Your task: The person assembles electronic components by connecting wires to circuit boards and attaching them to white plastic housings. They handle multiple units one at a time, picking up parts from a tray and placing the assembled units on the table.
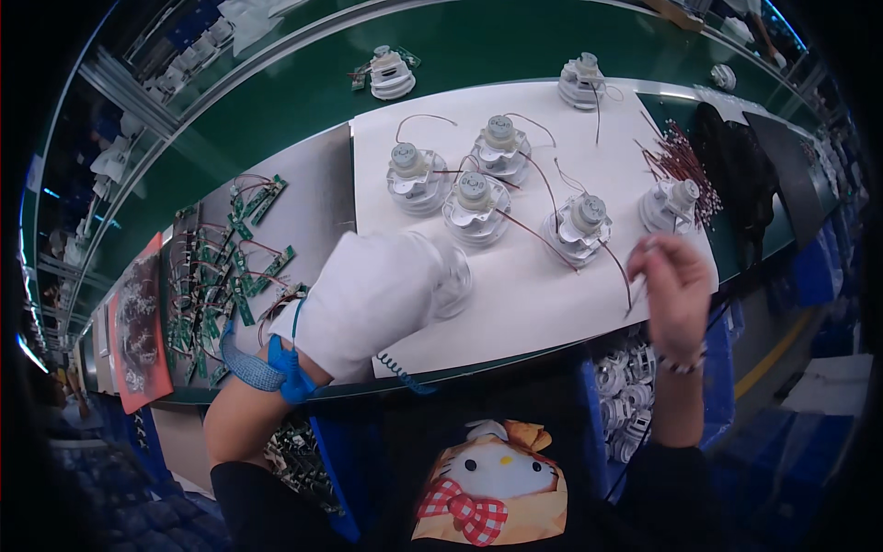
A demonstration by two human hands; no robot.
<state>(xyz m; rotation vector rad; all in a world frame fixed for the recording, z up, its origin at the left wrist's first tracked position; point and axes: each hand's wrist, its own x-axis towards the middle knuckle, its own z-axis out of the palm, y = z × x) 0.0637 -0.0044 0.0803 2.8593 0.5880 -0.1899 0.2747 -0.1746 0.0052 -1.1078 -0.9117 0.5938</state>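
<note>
My left hand, in a white glove with a blue wrist strap, is closed around the side of a round white plastic housing near the front edge of the white sheet. The glove hides much of that housing. My bare right hand is raised at the sheet's right edge, its fingertips pinched together; what they hold is too small and blurred to name. Left of it stands a white motor unit with brown wires trailing from it. Another motor unit sits just beyond my right fingers.
More motor units stand on the white sheet. Green circuit boards with wires lie at left, beside an orange-edged bag. A bundle of brown wires lies at right. A blue bin holds white housings below the table edge.
</note>
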